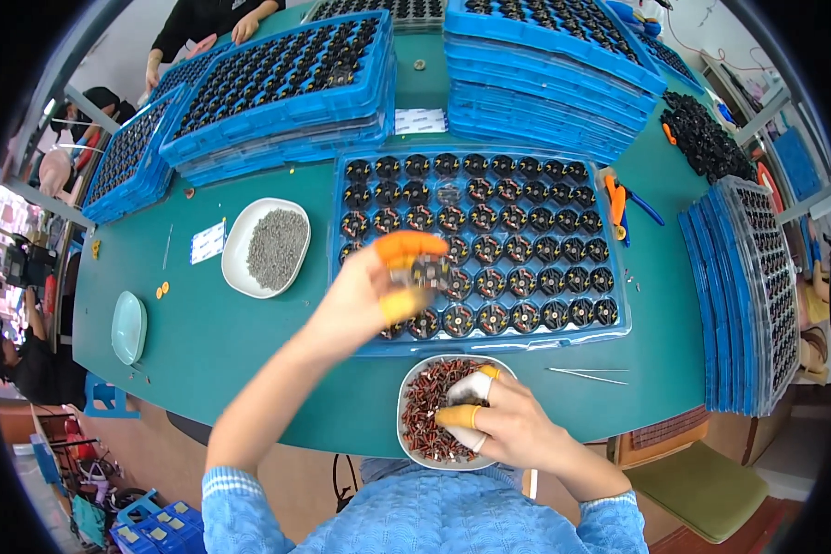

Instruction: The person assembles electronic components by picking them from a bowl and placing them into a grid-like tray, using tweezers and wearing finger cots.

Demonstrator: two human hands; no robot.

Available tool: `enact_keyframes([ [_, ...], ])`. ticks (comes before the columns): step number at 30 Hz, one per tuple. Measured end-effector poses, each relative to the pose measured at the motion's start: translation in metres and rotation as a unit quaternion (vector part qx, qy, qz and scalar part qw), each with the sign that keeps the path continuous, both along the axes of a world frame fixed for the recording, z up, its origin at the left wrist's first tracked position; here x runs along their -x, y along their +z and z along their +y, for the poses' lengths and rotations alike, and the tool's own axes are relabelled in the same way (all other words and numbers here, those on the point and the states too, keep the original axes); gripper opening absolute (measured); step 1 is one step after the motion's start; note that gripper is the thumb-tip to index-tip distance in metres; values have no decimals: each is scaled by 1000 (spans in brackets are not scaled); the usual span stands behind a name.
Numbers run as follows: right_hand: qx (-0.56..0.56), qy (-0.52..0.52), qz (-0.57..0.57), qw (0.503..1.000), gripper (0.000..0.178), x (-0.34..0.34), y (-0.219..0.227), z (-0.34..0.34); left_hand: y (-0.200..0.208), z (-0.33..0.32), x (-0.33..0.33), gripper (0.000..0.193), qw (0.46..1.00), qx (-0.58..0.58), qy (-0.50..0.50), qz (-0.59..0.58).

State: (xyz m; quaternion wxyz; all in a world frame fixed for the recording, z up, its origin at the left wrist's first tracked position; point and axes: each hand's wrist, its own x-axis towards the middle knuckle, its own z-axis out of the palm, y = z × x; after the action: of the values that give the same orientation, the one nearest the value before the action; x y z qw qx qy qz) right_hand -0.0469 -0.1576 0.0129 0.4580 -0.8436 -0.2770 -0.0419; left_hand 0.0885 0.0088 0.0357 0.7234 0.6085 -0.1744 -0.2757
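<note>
Raised over the blue tray [498, 345], my left hand [364, 291] wears orange and yellow finger cots. Between its thumb and fingers it grips a round black part [430, 272]. Rows of similar round black parts [492, 319], with red and yellow bits on them, fill the tray's pockets. Close to my body, the white bowl [402, 411] holds a heap of small red-brown components with metal ends [431, 388]. My right hand [508, 415], in white and yellow finger cots, dips into that heap with fingers drawn together. Whatever it pinches is hidden.
Left of the tray are a white bowl of small grey pieces [279, 249] and a pale green dish [129, 328]. Tweezers [589, 375] lie front right, orange-handled pliers [615, 198] behind. Stacked blue trays [540, 102] stand at back and right [720, 295]. A co-worker's hand [245, 28] shows far left.
</note>
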Motion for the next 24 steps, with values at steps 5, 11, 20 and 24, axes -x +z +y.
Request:
enact_keyframes([
  [5, -100, 18, 21, 995, 18, 1, -5, -2, -5, -35, -76, 34, 900, -306, 55, -304],
  [11, -135, -6, 72, 988, 14, 3, -4, -8, -16, -58, -95, 38, 689, -511, 96, -505],
  [20, -126, -33, 122, 984, 16, 1, 5, -4, -21, -41, -108, 29, 731, -440, 10, -521],
  [24, -181, -7, 193, 964, 12, 1, 3, -9, -13, -38, -105, 29, 737, -453, 22, -501],
])
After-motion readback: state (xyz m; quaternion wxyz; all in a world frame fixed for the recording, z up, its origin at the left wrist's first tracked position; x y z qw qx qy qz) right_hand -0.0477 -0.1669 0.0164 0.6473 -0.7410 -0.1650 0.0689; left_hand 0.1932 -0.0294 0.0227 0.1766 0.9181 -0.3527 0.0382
